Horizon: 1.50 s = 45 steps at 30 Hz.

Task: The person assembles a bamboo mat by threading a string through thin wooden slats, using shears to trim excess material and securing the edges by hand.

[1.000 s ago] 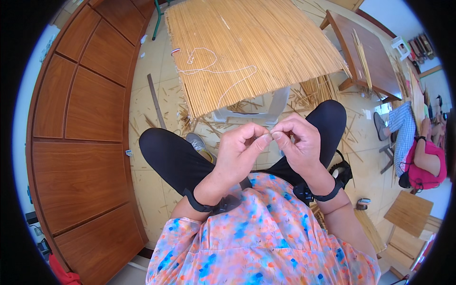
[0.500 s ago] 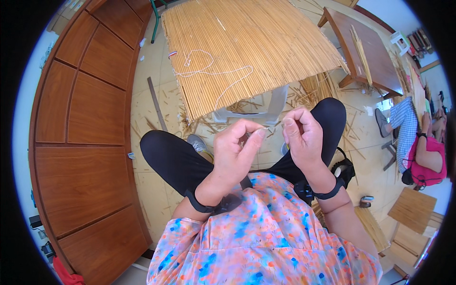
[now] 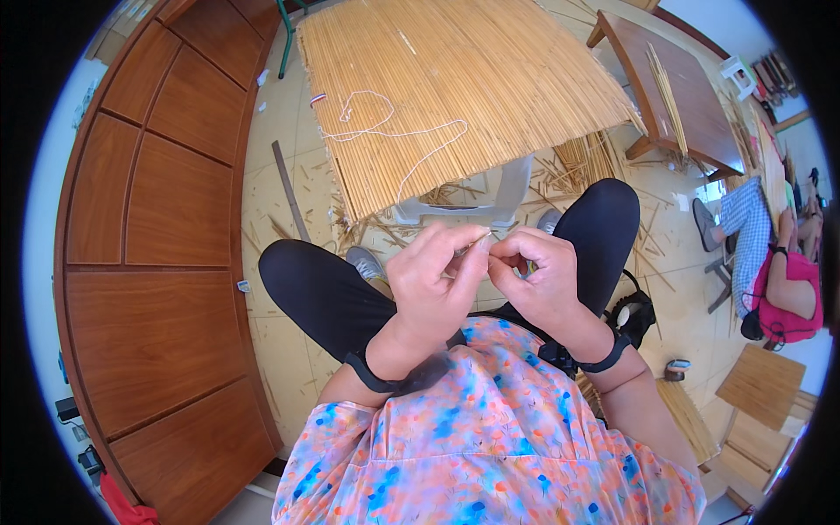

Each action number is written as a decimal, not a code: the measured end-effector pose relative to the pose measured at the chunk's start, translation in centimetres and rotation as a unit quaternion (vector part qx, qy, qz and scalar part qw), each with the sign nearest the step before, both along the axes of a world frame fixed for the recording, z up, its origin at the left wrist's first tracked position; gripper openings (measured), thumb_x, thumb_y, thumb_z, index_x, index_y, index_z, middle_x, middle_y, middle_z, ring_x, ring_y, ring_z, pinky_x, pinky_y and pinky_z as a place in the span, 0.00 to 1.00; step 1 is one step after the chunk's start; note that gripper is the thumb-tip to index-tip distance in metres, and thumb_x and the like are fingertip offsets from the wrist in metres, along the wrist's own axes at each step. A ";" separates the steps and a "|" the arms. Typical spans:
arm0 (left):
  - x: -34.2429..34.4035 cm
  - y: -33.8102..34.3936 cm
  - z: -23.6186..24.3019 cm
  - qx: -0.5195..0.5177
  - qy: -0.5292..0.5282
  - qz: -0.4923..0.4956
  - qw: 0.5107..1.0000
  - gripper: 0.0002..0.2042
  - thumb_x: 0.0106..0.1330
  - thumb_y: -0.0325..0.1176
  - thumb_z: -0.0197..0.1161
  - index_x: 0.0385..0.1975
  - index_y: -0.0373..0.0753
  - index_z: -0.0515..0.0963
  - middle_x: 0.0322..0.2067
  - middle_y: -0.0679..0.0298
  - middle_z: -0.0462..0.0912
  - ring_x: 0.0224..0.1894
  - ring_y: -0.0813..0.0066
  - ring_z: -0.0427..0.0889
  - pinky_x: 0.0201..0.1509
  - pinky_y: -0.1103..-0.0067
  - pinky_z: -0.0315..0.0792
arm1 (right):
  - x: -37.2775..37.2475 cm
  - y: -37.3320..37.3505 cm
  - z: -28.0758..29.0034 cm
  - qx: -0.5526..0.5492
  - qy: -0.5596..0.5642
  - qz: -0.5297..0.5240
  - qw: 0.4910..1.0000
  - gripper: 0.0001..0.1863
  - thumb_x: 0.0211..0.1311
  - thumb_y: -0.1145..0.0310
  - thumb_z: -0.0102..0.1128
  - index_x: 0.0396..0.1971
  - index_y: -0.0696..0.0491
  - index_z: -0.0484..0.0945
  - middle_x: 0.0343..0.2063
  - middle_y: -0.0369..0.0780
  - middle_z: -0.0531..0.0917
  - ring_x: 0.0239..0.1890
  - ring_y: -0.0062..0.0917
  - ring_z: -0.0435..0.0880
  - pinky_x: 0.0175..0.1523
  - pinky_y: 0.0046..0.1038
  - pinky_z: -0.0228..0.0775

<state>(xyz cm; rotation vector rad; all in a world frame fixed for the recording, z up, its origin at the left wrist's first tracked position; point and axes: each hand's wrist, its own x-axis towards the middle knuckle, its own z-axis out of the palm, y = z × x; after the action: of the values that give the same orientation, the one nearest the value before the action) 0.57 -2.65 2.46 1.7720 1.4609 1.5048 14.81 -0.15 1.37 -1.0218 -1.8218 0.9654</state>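
My left hand [image 3: 435,276] is closed, thumb and forefinger pinched at a tiny thin thing whose kind I cannot make out. Right beside it is my right hand [image 3: 538,276], also in a pinch, its fingertips by the left thumb. What it holds, if anything, is too small to name. Beyond my hands lies a mat of thin straw-coloured stalks [image 3: 472,79] laid side by side. A loose white string [image 3: 429,130] curls over the mat and runs to its near edge; its further course is hidden.
A white plastic stool [image 3: 503,201] stands under the mat. Cut stalks litter the tiled floor. Brown wooden cabinets [image 3: 175,201] line the left. A low wooden table [image 3: 656,96] bearing stalks stands at the far right. A person in checked trousers [image 3: 744,236] sits at the right.
My right hand has moved left and its fingertips have come up to my left hand's. The left hand has barely shifted. The mat and string lie as before.
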 end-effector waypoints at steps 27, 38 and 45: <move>0.7 0.3 -0.8 0.113 0.127 0.024 0.985 0.05 0.48 0.19 0.60 0.23 0.34 0.72 0.18 0.62 0.72 0.16 0.71 0.72 0.18 0.80 0.66 | -0.5 -0.7 -0.5 0.032 0.038 -0.092 0.995 0.06 0.44 0.79 0.63 0.17 0.58 0.74 0.13 0.34 0.73 0.12 0.10 0.66 0.16 0.15 0.55; 0.7 0.3 -0.6 0.120 0.140 0.014 0.983 0.07 0.46 0.18 0.59 0.25 0.33 0.72 0.19 0.59 0.71 0.19 0.66 0.71 0.22 0.76 0.66 | -0.4 -0.7 -0.6 0.022 0.039 -0.080 0.996 0.06 0.43 0.79 0.63 0.17 0.58 0.73 0.13 0.35 0.73 0.12 0.11 0.67 0.16 0.16 0.56; 0.7 0.3 -0.3 0.125 0.143 0.011 0.982 0.07 0.46 0.18 0.60 0.25 0.33 0.72 0.19 0.58 0.71 0.19 0.63 0.71 0.22 0.75 0.66 | -0.7 -0.8 -0.4 0.026 0.055 -0.085 0.995 0.05 0.42 0.81 0.61 0.16 0.58 0.73 0.13 0.33 0.70 0.13 0.10 0.62 0.17 0.15 0.50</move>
<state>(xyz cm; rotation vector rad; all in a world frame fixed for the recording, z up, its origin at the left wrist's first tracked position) 1.28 -2.34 2.14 2.2044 1.4776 1.5527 14.09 -0.96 0.93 -1.0524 -1.6334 0.8492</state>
